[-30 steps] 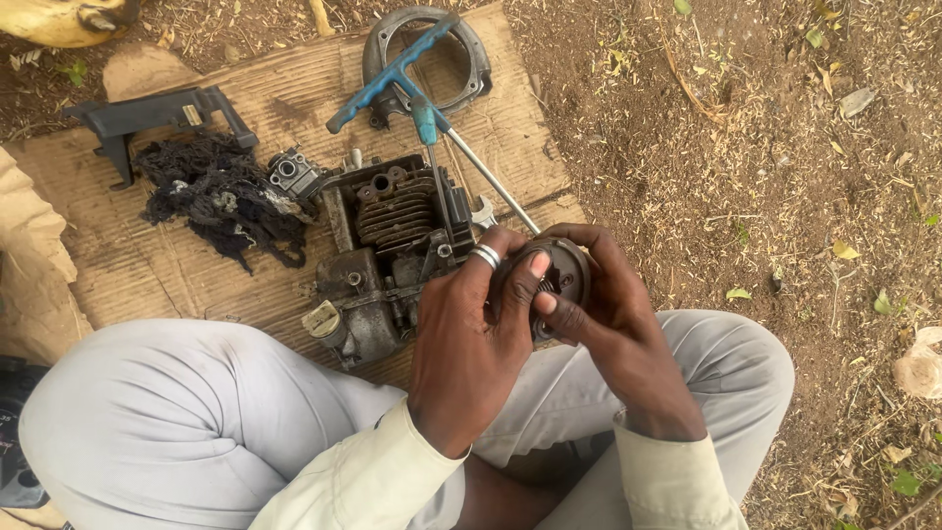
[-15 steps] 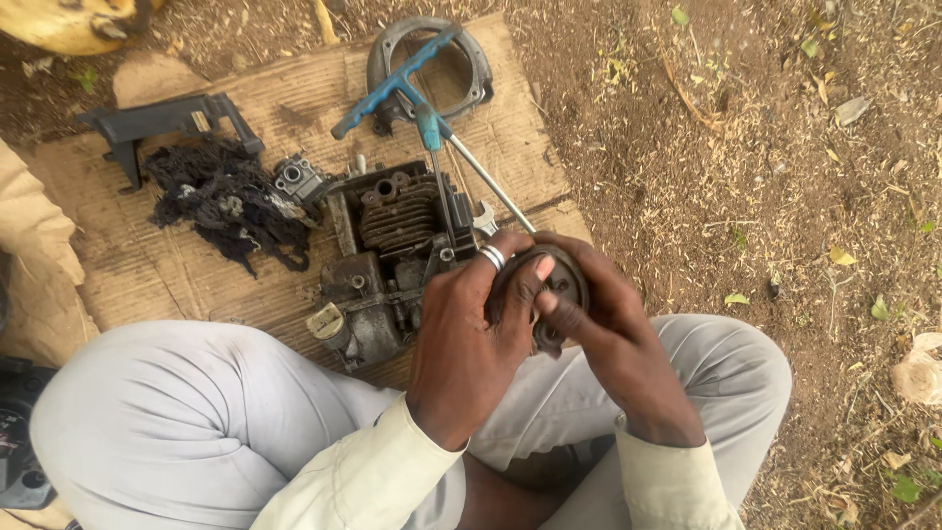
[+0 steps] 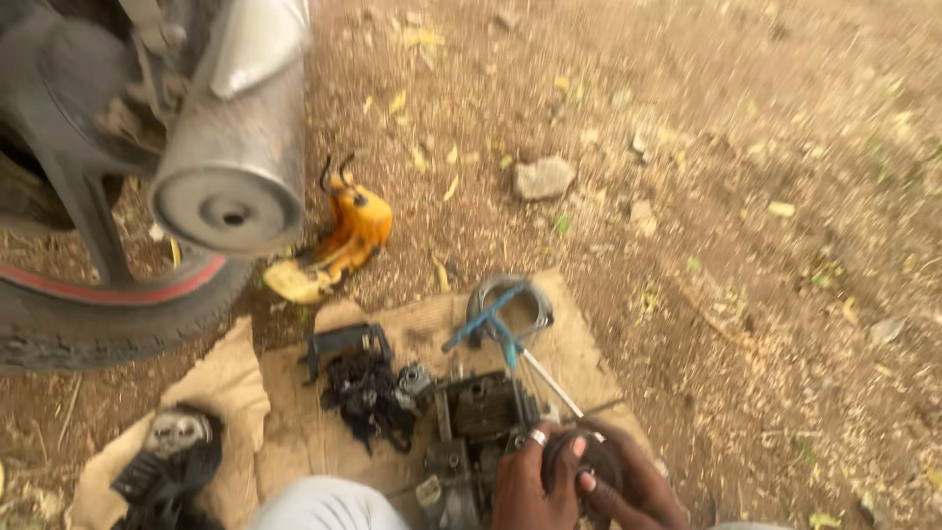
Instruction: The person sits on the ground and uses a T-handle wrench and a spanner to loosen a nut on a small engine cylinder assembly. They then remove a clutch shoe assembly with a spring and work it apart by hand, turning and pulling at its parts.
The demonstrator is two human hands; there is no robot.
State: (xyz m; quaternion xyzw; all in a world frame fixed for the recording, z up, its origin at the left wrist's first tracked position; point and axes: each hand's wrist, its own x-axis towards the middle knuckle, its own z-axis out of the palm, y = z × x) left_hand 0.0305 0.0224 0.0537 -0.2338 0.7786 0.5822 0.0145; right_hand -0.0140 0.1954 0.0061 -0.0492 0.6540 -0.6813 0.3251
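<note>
At the bottom centre of the frame, the left hand, wearing a silver ring, and the right hand are both closing around a dark round metal engine part, fingers wrapped over its rim, so both hands are gripping it just to the right of the small dark finned engine block.

Judging from the layout, the engine is already lying stripped: a tangled black chain, a dark angular plastic bracket and a grey metal ring cover are sitting apart on the flattened brown cardboard sheet. A blue-handled T-shaped wrench is lying across the ring cover and the block. Nothing looks reassembled yet, so the work seems to be somewhere in its middle.

No real container is showing; the cardboard is serving as the tray for the loose parts. In the upper left, a motorcycle tyre and chrome exhaust pipe are standing beside an orange plastic casing.
</note>
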